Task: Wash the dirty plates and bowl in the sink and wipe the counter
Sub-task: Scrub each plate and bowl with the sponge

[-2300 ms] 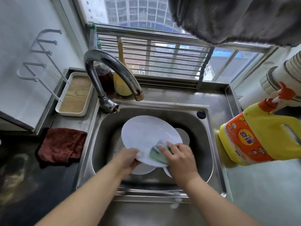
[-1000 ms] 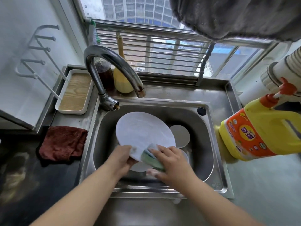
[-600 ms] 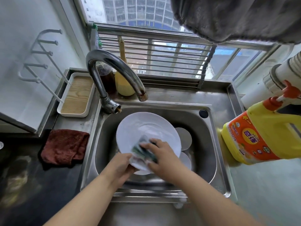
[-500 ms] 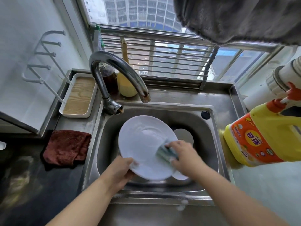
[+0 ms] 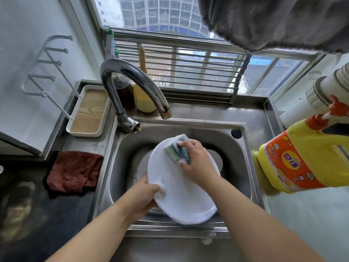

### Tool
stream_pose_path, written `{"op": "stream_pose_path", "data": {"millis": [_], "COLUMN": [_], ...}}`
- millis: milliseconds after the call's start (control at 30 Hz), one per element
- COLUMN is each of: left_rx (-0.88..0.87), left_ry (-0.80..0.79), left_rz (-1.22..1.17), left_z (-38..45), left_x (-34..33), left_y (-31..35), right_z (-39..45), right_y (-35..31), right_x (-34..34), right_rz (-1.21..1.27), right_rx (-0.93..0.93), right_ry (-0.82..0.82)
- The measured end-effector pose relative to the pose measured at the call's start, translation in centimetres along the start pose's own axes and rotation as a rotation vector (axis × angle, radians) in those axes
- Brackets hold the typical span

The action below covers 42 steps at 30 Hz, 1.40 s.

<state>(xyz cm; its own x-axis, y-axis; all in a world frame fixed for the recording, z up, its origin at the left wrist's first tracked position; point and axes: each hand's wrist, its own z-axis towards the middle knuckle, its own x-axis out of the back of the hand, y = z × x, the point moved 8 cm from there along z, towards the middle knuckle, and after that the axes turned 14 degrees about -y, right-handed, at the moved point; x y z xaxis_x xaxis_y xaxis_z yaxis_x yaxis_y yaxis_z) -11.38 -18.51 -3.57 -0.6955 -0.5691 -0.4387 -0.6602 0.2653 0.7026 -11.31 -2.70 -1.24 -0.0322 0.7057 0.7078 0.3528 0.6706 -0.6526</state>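
Note:
A white plate (image 5: 181, 193) is held tilted over the steel sink (image 5: 243, 178). My left hand (image 5: 143, 195) grips its near left rim. My right hand (image 5: 196, 163) presses a green and yellow sponge (image 5: 177, 150) against the plate's far edge, with foam around the fingers. More white dishes (image 5: 217, 157) lie on the sink bottom, mostly hidden behind the plate. The curved tap (image 5: 132, 82) stands at the sink's back left with no water running.
A dark red cloth (image 5: 73, 171) lies on the dark counter left of the sink. A large yellow detergent jug (image 5: 306, 157) stands to the right. A white tray with a wooden base (image 5: 88, 112) and two bottles (image 5: 143, 95) sit at the back.
My right hand has slid the sponge from the plate's near right part up to its far edge. The plate has tilted and moved nearer the front rim, with my left hand still on it.

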Motion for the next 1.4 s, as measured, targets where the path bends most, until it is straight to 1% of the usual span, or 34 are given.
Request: {"op": "stream_pose_path", "data": {"millis": [67,133,167,233,300,333,433,467,567,633,667,700,767,867,933,967,1033,1067,1133,1233,1300,1367,1400], "left_rx": [-0.048,-0.129,-0.159,-0.194,-0.207,-0.215,-0.245,-0.246,-0.226,-0.218,-0.223,-0.235,-0.249,-0.218,-0.214,-0.213,-0.214,-0.212,-0.196,-0.177,-0.168,-0.161,-0.146], "left_ry": [0.047,0.104,0.132,0.190,0.229,0.243,0.243,0.235,0.205,0.212,0.218,0.218,0.229,0.334,0.352,0.350,0.339,0.333,0.319,0.323,0.331,0.301,0.288], "left_rz": [-0.042,-0.089,-0.110,-0.150,-0.185,-0.214,-0.312,-0.333,-0.359,-0.373,-0.380,-0.377,-0.364,-0.471,-0.562,-0.569,-0.545,-0.545,-0.588,-0.650,-0.584,-0.465,-0.419], "left_z": [-0.4,-0.6,-0.7,-0.6,-0.5,-0.4,0.0,0.0,0.1,-0.2,-0.5,-0.6,-0.7,-0.3,-0.1,-0.2,-0.6,-0.8,-1.0,-1.1,-1.0,-1.0,-1.1], "left_x": [0.6,1.5,2.0,2.5,2.8,2.8,2.7,2.6,1.6,1.0,0.8,0.5,0.2,0.6,0.4,0.3,0.0,-0.2,-0.6,-0.5,0.2,0.4,0.3], "left_y": [0.6,1.6,1.9,2.0,1.6,1.5,0.7,0.4,-0.2,-0.5,-0.5,-0.4,-0.1,-0.8,-1.0,-0.9,-0.7,-0.7,-0.8,-0.5,-0.2,0.1,0.1], "right_z": [0.0,-1.7,-2.9,-5.3,-7.3,-8.1,-9.0,-9.0,-8.7,-8.7,-8.8,-9.0,-9.4,-9.6,-9.9,-9.8,-9.1,-8.5,-7.6,-7.7,-8.5,-8.8,-8.7], "right_y": [2.2,3.9,4.3,4.8,5.8,6.2,7.3,7.5,8.3,8.0,7.9,8.0,8.1,5.7,3.8,3.3,4.6,5.8,7.4,6.2,5.3,5.0,5.5], "right_x": [2.0,2.5,2.3,1.3,0.6,0.7,-0.3,-0.9,-1.9,-2.4,-2.5,-2.6,-2.6,-3.0,-2.9,-2.5,-0.7,0.4,1.3,0.0,-1.3,-1.9,-1.6], "right_rz": [-0.158,-0.308,-0.301,-0.177,-0.001,0.140,0.820,0.982,1.298,1.443,1.452,1.410,1.245,0.962,0.778,0.701,0.636,0.691,0.936,1.292,1.456,1.632,1.666], "right_rx": [-0.185,-0.323,-0.355,-0.380,-0.423,-0.458,-0.539,-0.544,-0.530,-0.500,-0.498,-0.520,-0.557,-0.460,-0.380,-0.343,-0.350,-0.395,-0.450,-0.416,-0.411,-0.392,-0.369], "right_ry": [0.019,-0.021,-0.042,-0.094,-0.116,-0.108,-0.082,-0.069,0.075,0.149,0.186,0.211,0.204,0.087,0.053,0.057,0.143,0.189,0.212,0.187,0.155,0.092,0.080]}}
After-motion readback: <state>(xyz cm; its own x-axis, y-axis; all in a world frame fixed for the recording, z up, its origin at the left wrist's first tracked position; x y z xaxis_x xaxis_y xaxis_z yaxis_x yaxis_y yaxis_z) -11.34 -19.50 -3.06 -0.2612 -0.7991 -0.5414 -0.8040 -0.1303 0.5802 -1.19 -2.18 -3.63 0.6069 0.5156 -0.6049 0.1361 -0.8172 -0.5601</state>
